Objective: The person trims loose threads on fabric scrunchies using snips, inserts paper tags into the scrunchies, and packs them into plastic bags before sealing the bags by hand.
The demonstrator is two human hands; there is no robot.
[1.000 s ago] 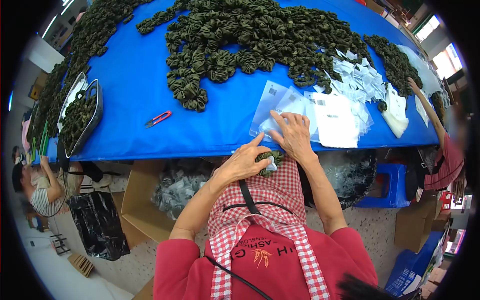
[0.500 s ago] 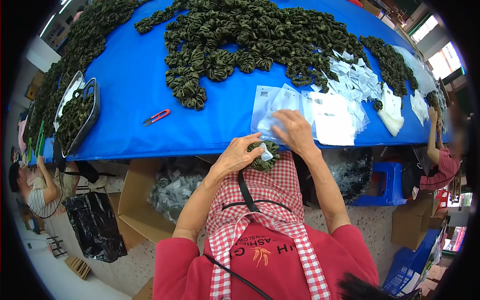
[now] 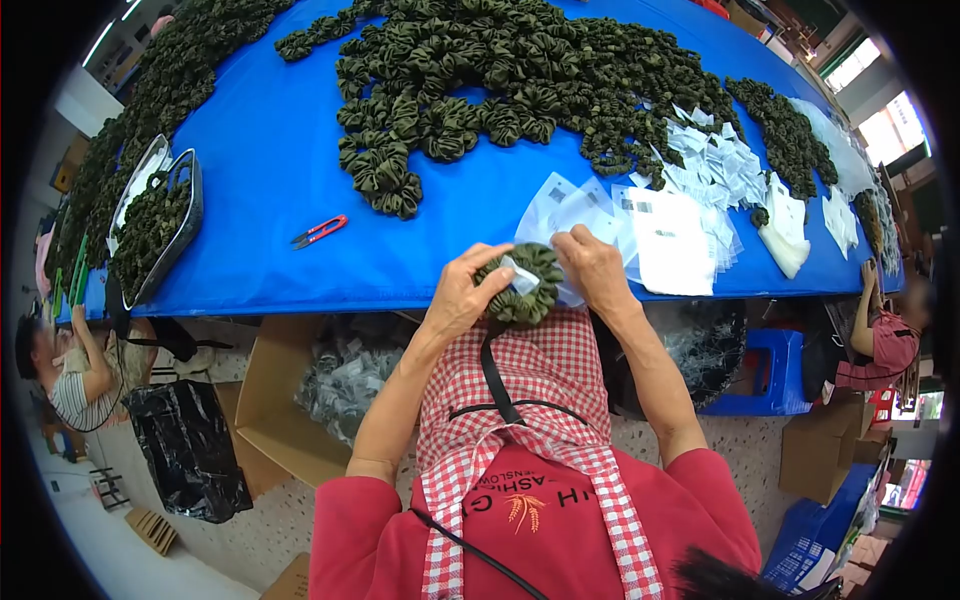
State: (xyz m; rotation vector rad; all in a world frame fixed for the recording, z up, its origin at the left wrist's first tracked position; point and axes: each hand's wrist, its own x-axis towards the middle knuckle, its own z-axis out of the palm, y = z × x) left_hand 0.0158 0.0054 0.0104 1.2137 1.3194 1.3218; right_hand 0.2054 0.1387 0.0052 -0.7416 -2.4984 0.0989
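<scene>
My left hand grips a dark green fabric scrunchie at the table's front edge. A small white tag lies across the scrunchie's middle, beside my left thumb. Just right of it, my right hand is closed, fingertips pinched together at the edge of a clear plastic bag, mostly hidden by the hand and the scrunchie. Behind my hands several clear bags lie fanned out. Next to them sits a white stack of printed bags.
Heaps of green scrunchies cover the table's far side. White packets are piled at the right. Red thread snips and a filled tray are at the left. Other people work at both ends. A cardboard box stands below.
My left hand has raised the scrunchie slightly, turning its face toward me. My right hand has come down from the fanned bags, its fingers now pinched beside the scrunchie.
</scene>
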